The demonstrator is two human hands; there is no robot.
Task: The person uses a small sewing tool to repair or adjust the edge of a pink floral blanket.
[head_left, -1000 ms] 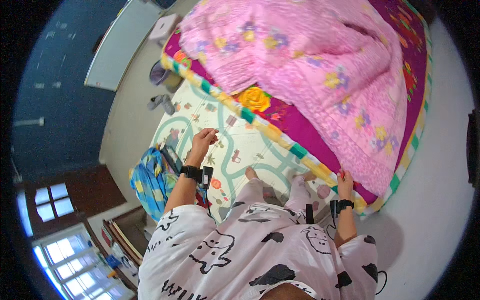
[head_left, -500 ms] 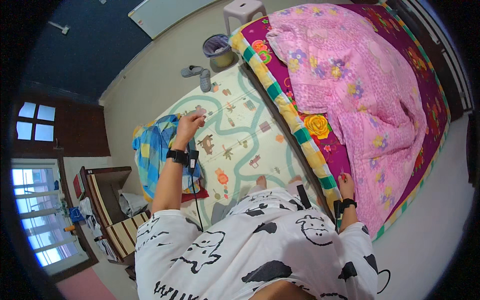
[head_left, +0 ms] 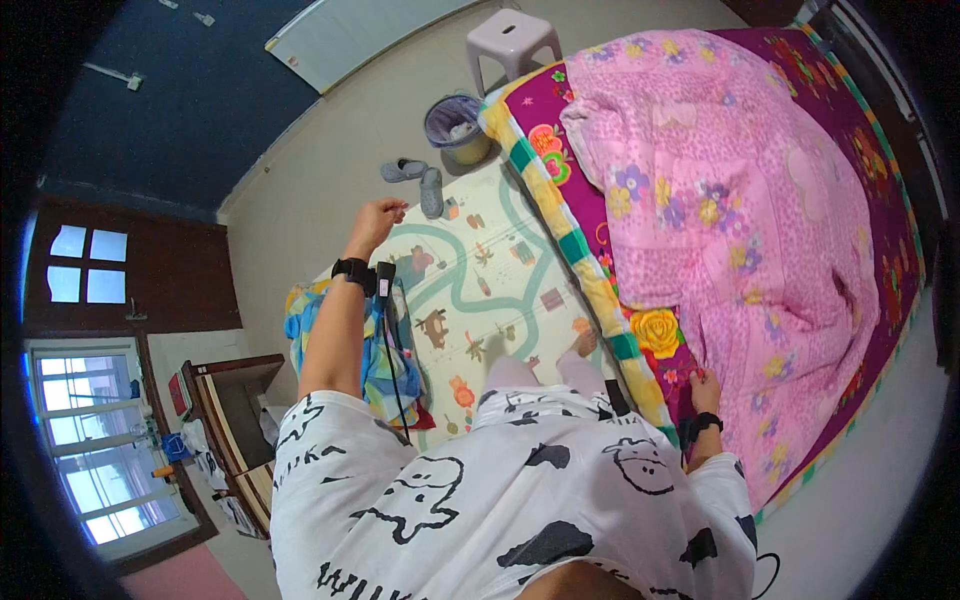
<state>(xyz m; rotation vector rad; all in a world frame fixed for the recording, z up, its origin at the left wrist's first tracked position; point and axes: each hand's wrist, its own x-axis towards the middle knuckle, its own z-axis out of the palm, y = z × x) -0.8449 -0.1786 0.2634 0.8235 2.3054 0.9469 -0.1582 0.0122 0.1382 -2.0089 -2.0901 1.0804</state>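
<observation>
Raised over the patterned floor mat (head_left: pixel 470 310), my left hand (head_left: pixel 376 224) has its fingers curled together, and nothing shows in them. A black band with a small cabled device sits on that wrist. Beside the bed, my right hand (head_left: pixel 706 392) is closed at the near left edge of a pink flowered quilt (head_left: pixel 740 220). The fingertips appear to pinch the quilt's edge, though the contact is small in view. The quilt lies rumpled over a purple flowered bed sheet (head_left: pixel 535 115) with a yellow, green and white checked border.
A heap of blue and yellow checked cloth (head_left: pixel 375 345) lies at the mat's left side. Grey clogs (head_left: pixel 430 195), a lined bin (head_left: pixel 460 135) and a plastic stool (head_left: pixel 512 40) stand beyond. A wooden shelf (head_left: pixel 235 400) is by the window at left.
The view has shifted, bringing more of the stool into the picture. My left hand now appears closer to the clogs, and one foot has stepped forward. My right hand stays by the quilt's edge.
</observation>
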